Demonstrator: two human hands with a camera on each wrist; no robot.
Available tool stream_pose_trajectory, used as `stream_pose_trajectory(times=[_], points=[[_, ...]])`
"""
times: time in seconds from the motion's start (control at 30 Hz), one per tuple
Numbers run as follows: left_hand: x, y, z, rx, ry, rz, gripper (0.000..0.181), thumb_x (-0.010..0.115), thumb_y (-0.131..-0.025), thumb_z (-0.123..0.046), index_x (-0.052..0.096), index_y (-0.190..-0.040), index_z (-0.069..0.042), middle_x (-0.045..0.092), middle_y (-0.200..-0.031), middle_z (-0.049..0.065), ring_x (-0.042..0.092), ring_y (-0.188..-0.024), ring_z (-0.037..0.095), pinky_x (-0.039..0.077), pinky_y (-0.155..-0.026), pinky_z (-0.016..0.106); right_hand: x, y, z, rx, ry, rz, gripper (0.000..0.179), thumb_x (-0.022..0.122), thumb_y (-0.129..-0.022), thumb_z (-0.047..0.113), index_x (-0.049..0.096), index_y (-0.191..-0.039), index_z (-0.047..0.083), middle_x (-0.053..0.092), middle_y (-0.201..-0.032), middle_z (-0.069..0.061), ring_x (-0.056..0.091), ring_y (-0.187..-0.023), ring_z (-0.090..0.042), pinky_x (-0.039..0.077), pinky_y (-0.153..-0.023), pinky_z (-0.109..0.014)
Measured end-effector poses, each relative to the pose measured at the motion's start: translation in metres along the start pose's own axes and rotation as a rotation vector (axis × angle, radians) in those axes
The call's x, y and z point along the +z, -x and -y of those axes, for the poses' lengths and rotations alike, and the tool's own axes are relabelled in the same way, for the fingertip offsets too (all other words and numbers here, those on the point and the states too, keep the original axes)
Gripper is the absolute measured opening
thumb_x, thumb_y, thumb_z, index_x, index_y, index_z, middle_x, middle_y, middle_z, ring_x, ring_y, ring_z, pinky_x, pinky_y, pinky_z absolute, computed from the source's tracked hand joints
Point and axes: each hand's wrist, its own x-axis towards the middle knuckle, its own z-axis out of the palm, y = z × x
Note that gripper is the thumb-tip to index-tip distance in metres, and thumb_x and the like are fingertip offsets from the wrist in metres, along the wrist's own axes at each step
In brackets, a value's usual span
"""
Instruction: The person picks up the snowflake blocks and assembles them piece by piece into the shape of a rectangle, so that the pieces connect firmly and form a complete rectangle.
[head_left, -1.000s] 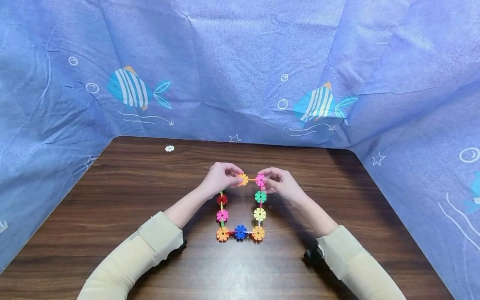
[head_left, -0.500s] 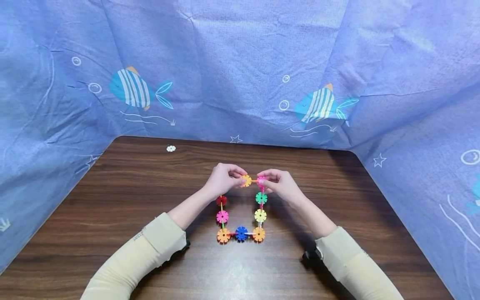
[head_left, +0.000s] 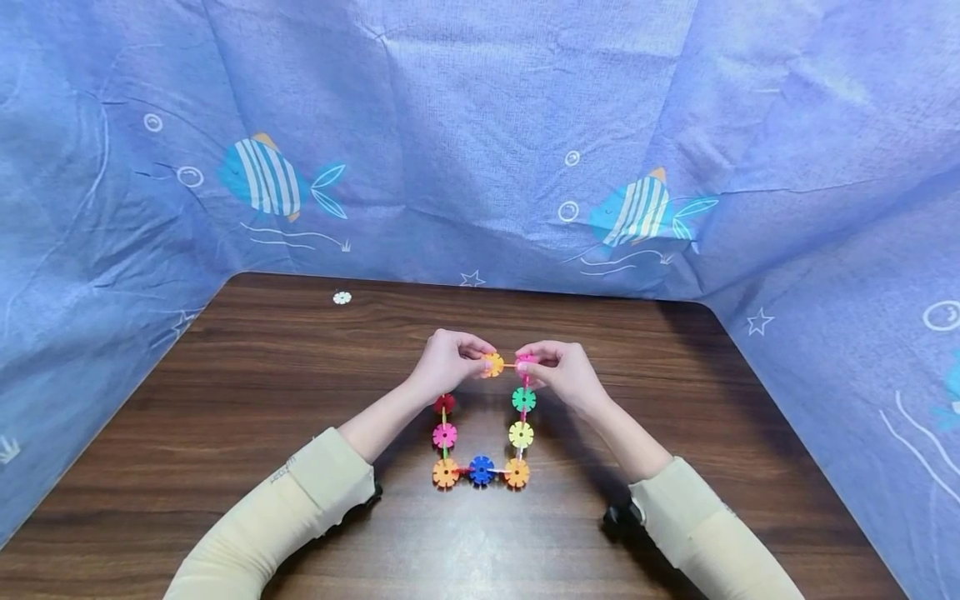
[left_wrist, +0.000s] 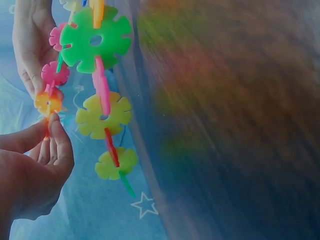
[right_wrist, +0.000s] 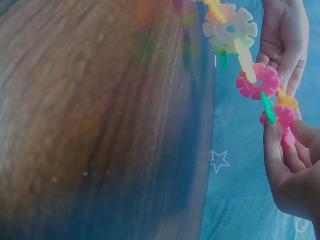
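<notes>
A chain of plastic snowflake discs, linked edge to edge, forms a squarish outline over the table. My left hand [head_left: 450, 362] pinches an orange snowflake disc [head_left: 492, 365] at the far side. Opposite it, my right hand [head_left: 561, 372] pinches a pink snowflake disc [head_left: 527, 363], with an orange piece seen edge-on between the two. Down the right side run a green disc [head_left: 523, 399] and a pale yellow disc [head_left: 521, 434]. The near side has a blue disc [head_left: 482, 471] between two orange ones. On the left, a red disc [head_left: 444, 403] is partly hidden by my left wrist.
A loose white snowflake disc [head_left: 342, 297] lies near the back left of the brown wooden table [head_left: 600, 558]. A blue curtain [head_left: 480, 125] printed with fish hangs behind and around the table.
The left hand has shifted slightly right with its orange disc, toward the right hand. The right hand's thumb now covers more of the pink disc.
</notes>
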Motion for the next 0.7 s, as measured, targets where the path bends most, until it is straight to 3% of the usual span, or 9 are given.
stream_pose_trajectory(times=[0.27, 0.5, 0.7], points=[[0.002, 0.001, -0.003, -0.024, 0.024, 0.004, 0.012, 0.072, -0.079, 0.000, 0.074, -0.091, -0.002, 0.072, -0.079, 0.010, 0.067, -0.064, 0.012, 0.056, -0.065, 0.043, 0.001, 0.002, 0.003, 0.007, -0.040, -0.008, 0.024, 0.069, -0.084, 0.003, 0.066, -0.104, -0.009, 0.065, -0.089, -0.034, 0.066, -0.066, -0.015, 0.057, -0.063, -0.041], [0.000, -0.001, -0.002, -0.002, -0.024, 0.015, 0.013, 0.073, -0.079, -0.002, 0.074, -0.091, -0.003, 0.072, -0.080, 0.009, 0.066, -0.064, 0.011, 0.055, -0.058, 0.028, 0.002, 0.003, 0.007, 0.018, -0.038, 0.016, 0.025, 0.068, -0.084, 0.002, 0.064, -0.105, -0.012, 0.066, -0.085, -0.030, 0.067, -0.069, -0.019, 0.057, -0.064, -0.043], [-0.016, -0.005, 0.001, 0.058, -0.105, 0.081, 0.023, 0.077, -0.078, -0.011, 0.072, -0.100, -0.005, 0.073, -0.087, 0.008, 0.068, -0.075, 0.015, 0.056, -0.067, 0.026, 0.000, -0.002, -0.004, 0.029, -0.046, 0.070, 0.031, 0.070, -0.084, 0.006, 0.061, -0.108, -0.012, 0.063, -0.092, -0.035, 0.068, -0.071, -0.019, 0.057, -0.064, -0.040]])
